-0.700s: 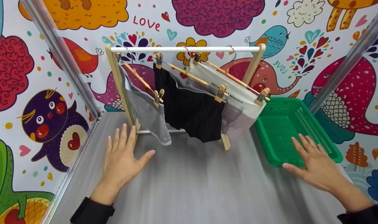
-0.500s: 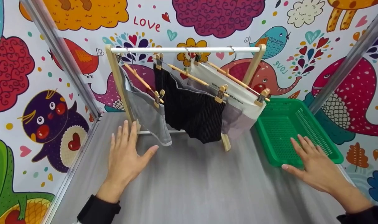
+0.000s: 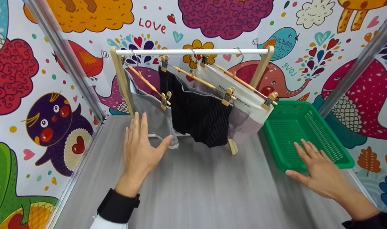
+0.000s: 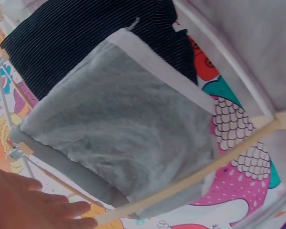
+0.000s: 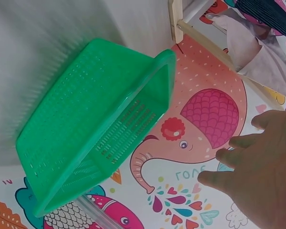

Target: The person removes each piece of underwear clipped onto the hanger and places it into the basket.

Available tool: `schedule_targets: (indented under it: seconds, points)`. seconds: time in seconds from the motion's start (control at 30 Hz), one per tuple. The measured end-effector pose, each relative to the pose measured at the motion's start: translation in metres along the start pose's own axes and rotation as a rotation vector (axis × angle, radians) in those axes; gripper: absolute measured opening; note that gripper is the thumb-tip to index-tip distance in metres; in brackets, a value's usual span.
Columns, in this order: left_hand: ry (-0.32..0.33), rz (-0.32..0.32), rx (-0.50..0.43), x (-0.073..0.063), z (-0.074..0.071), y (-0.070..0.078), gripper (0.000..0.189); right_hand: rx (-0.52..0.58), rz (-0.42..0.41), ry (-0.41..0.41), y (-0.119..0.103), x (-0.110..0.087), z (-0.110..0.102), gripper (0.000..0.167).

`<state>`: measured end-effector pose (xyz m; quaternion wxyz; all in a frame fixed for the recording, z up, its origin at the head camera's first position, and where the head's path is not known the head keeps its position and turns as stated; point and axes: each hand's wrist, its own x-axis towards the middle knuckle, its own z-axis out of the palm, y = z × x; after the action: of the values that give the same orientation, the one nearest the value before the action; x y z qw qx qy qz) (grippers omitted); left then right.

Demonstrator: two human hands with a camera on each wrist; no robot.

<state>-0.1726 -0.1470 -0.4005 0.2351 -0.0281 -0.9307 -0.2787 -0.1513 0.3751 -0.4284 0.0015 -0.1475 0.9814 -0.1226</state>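
Observation:
My left hand (image 3: 141,156) reaches forward with straight fingers, holding nothing. In the head view its fingertips overlap the lower part of a grey garment (image 3: 153,111); I cannot tell whether they touch. That garment is clipped to a wooden hanger at the left of a small clothes rack (image 3: 180,51). Beside it hang a black pinstriped garment (image 3: 196,117) and a white and lilac garment (image 3: 254,116) with printed lettering, each on its own clip hanger. Over the near edge of a green basket (image 3: 273,152), my right hand (image 3: 322,173) hovers with spread fingers.
A grey tabletop (image 3: 212,187) stretches in front of the rack. Walls with colourful cartoon animals close off the back and sides, with metal posts (image 3: 82,76) at the corners. The basket stands right of the rack, and nothing shows inside it.
My left hand has moved forward and to the right, from beside the rack's left leg to in front of the grey garment. The right hand has barely moved.

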Motion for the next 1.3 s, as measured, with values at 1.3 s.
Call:
schedule_targets:
  seconds: [1.3]
  points:
    - [0.311,-0.011,-0.126,0.073,0.004,0.056,0.065,-0.016,-0.039,0.011,-0.017,0.002,0.007,0.096]
